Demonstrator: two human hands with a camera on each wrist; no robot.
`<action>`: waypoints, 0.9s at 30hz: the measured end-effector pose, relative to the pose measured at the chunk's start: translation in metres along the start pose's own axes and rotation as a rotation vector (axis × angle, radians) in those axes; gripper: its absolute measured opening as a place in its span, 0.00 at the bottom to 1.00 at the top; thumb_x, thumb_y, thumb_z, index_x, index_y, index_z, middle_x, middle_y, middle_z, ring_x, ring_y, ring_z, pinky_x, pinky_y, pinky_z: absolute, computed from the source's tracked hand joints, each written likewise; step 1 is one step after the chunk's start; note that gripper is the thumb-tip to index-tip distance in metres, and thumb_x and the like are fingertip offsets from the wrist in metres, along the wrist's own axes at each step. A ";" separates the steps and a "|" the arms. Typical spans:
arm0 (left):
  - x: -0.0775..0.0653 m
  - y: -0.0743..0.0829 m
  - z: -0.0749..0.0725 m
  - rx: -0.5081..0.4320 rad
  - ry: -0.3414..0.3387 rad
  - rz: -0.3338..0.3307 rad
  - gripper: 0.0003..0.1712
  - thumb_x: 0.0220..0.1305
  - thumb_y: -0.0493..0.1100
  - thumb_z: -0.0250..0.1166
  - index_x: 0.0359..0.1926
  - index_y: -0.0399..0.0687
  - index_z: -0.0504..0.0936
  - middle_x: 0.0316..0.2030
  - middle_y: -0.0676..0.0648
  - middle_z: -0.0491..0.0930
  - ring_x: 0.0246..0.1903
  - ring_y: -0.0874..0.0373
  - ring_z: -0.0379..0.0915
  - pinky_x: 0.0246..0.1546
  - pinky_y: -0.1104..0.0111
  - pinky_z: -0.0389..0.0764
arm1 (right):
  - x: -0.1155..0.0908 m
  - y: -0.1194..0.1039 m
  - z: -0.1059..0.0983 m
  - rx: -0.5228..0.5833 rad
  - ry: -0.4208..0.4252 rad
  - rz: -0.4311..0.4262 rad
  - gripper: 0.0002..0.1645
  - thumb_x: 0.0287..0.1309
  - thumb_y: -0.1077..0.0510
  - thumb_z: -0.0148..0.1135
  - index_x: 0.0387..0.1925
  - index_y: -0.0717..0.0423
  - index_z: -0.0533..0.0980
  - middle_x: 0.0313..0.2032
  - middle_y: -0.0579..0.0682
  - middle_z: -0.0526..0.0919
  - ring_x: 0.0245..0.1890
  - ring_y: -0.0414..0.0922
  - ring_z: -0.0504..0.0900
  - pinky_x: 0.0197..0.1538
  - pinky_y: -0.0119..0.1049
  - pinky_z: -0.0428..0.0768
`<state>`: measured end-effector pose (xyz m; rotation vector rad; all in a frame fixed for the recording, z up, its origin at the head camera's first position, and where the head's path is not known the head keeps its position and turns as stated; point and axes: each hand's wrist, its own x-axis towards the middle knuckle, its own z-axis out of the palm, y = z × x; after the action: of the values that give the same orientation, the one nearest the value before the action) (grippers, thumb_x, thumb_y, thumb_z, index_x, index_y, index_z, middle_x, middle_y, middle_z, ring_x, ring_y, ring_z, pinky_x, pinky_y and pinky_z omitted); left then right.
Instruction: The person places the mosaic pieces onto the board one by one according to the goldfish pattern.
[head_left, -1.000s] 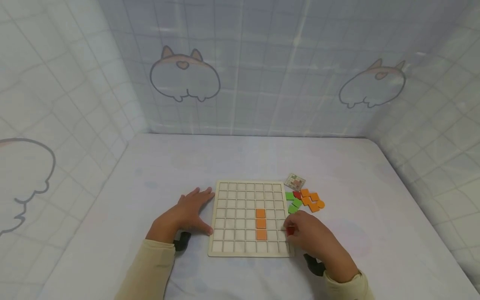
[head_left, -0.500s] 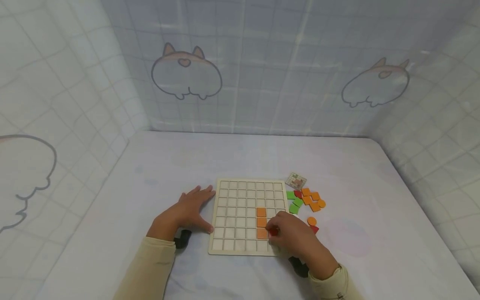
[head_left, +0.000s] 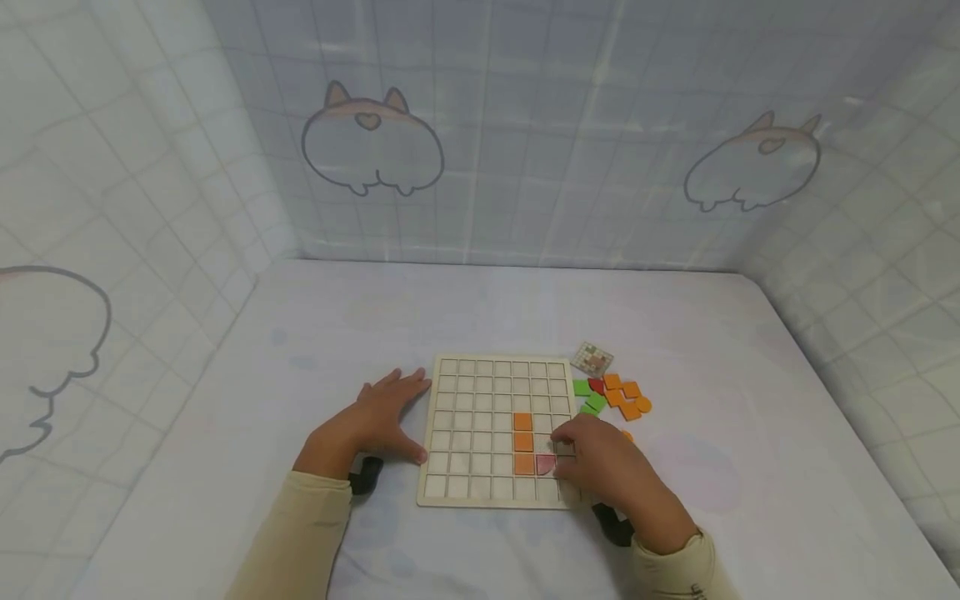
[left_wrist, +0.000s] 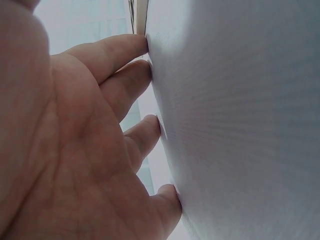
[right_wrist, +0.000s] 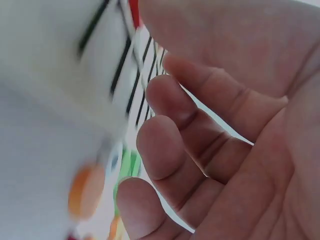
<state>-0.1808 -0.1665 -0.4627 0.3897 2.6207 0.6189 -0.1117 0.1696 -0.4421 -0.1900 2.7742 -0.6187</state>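
A pale wooden grid board (head_left: 459, 421) lies flat on the table. Three orange square tiles (head_left: 522, 442) form a column in its cells. Beside the lowest one sits a red tile with a rounded corner (head_left: 545, 465), in the adjoining cell. My right hand (head_left: 615, 467) hovers just right of this red tile, thumb and index finger parted; the right wrist view shows its fingers loosely bent with nothing between them. Along the board's left edge, my left hand (head_left: 375, 423) spreads its fingers, with thumb and fingertips at the rim. In the left wrist view those fingertips (left_wrist: 142, 45) rest on the tabletop.
Right of the board lie green pieces (head_left: 582, 387), a red piece (head_left: 597, 386) and several orange pieces (head_left: 615, 398). A small patterned card (head_left: 592, 359) lies behind them. An orange disc (right_wrist: 86, 190) shows near the right hand. Tiled-pattern walls surround the table.
My right hand carried the red tile leftward onto the board, let go of it beside the lowest orange tile, and drew back slightly right. The left hand stayed in place.
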 end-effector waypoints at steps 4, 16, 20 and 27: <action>0.000 -0.001 0.002 -0.001 -0.003 -0.003 0.69 0.37 0.59 0.85 0.79 0.50 0.59 0.80 0.46 0.52 0.81 0.40 0.37 0.76 0.35 0.38 | -0.004 0.024 -0.010 0.030 0.035 0.054 0.20 0.53 0.57 0.74 0.49 0.50 0.84 0.47 0.45 0.83 0.43 0.43 0.78 0.52 0.46 0.81; 0.000 -0.004 0.003 -0.008 -0.008 0.003 0.69 0.37 0.60 0.85 0.79 0.49 0.59 0.81 0.46 0.51 0.81 0.39 0.36 0.76 0.35 0.37 | 0.000 0.071 -0.030 0.106 0.125 0.371 0.24 0.66 0.51 0.59 0.59 0.59 0.78 0.55 0.63 0.79 0.45 0.54 0.77 0.45 0.50 0.82; 0.000 -0.004 0.002 -0.003 -0.004 0.009 0.70 0.37 0.61 0.85 0.79 0.49 0.59 0.81 0.46 0.51 0.81 0.39 0.36 0.76 0.34 0.37 | 0.004 0.078 -0.029 0.104 0.159 0.378 0.25 0.67 0.50 0.59 0.59 0.61 0.77 0.48 0.61 0.81 0.41 0.53 0.77 0.39 0.44 0.81; 0.001 -0.004 0.000 -0.005 -0.001 0.029 0.69 0.38 0.60 0.84 0.79 0.49 0.59 0.80 0.45 0.51 0.80 0.38 0.37 0.75 0.33 0.38 | 0.013 0.079 -0.029 0.100 0.176 0.401 0.28 0.63 0.49 0.66 0.57 0.65 0.76 0.47 0.62 0.83 0.42 0.55 0.78 0.43 0.48 0.82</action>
<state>-0.1824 -0.1696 -0.4645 0.4277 2.6159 0.6341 -0.1379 0.2498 -0.4545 0.4518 2.8145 -0.6903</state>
